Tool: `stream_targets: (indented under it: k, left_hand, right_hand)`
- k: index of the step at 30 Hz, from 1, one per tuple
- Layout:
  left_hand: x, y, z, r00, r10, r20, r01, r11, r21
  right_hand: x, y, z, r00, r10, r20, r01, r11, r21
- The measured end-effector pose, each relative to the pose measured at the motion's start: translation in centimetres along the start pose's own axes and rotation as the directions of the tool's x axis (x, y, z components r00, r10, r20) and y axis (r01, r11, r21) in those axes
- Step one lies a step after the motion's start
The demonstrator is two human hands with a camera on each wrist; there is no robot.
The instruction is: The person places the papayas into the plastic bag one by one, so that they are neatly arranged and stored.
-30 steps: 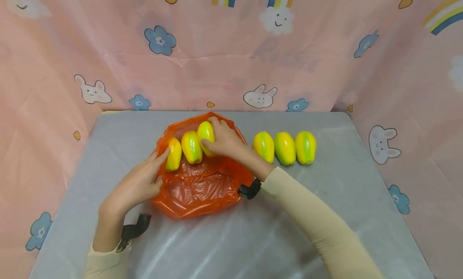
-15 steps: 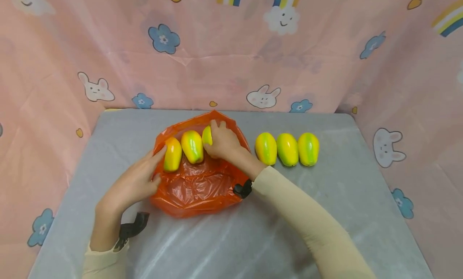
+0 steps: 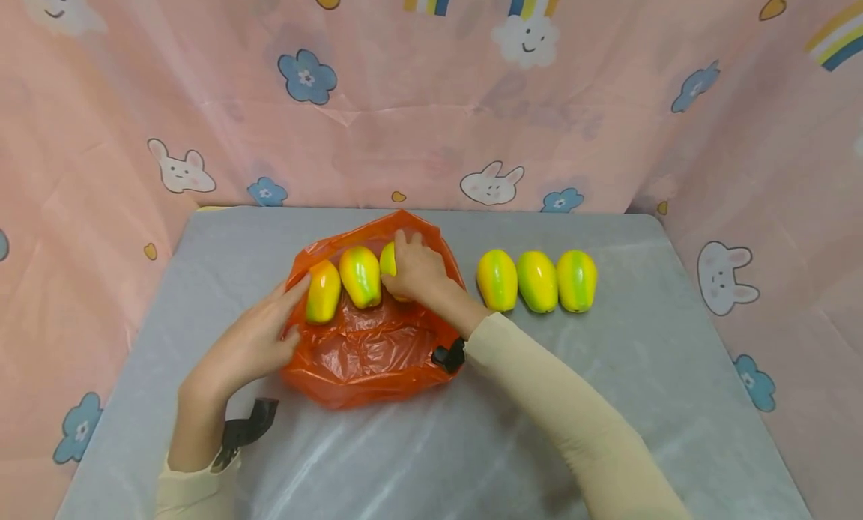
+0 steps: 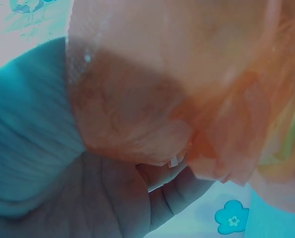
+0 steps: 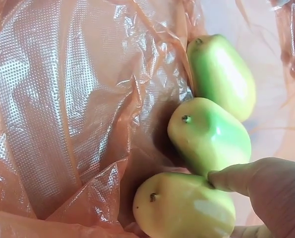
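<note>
An orange-red plastic bag (image 3: 371, 385) lies opened on the table with three yellow-green fruits in a row inside. My right hand (image 3: 419, 269) grips the rightmost one (image 3: 387, 260); in the right wrist view my thumb lies on that fruit (image 5: 184, 208), beside the middle fruit (image 5: 209, 136) and the far one (image 5: 221, 77). At the bag's left edge is my left hand (image 3: 252, 348), its fingers extended by the left fruit (image 3: 323, 291). The left wrist view shows the bag (image 4: 132, 99) draped over part of my left hand (image 4: 107, 198), some fingers hidden.
Three more yellow-green fruits, a left one (image 3: 497, 280), a middle one (image 3: 538, 282) and a right one (image 3: 576, 282), stand in a row right of the bag on the grey table (image 3: 647, 400). A pink patterned curtain (image 3: 377, 145) surrounds the table's back and sides.
Since a second ago my right hand has lowered the rightmost fruit into the bag beside the middle one, covering more of it. My left hand has stayed at the bag's left edge.
</note>
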State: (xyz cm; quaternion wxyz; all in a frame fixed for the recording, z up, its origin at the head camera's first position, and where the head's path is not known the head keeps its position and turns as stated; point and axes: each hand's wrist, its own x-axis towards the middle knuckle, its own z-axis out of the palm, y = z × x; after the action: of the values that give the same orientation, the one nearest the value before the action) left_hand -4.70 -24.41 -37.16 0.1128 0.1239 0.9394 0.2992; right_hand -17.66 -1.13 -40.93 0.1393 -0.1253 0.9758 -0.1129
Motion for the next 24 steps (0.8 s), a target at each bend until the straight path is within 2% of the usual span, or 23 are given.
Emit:
stream_targets:
  k: [12,18,24]
  left_hand:
    - [-0.2,-0.3,-0.3,1.0,-0.011,-0.014,0.011,1.0,-0.009]
    - [-0.2,-0.5,-0.5,1.0,-0.018,-0.018,0.018,1.0,-0.01]
    - [-0.2,-0.6,-0.6,0.999,-0.006,-0.036,0.006,1.0,-0.002]
  right_hand:
    - [-0.7,1.0,-0.7,1.0,-0.015,-0.005,0.015,1.0,0.005]
    - [-1.8,1.6,-1.4,0.999,-0.022,-0.032,0.022,0.999,0.023]
    - [-3.4,2.4,-2.2,0.996,-0.081,-0.046,0.086,0.991,0.107]
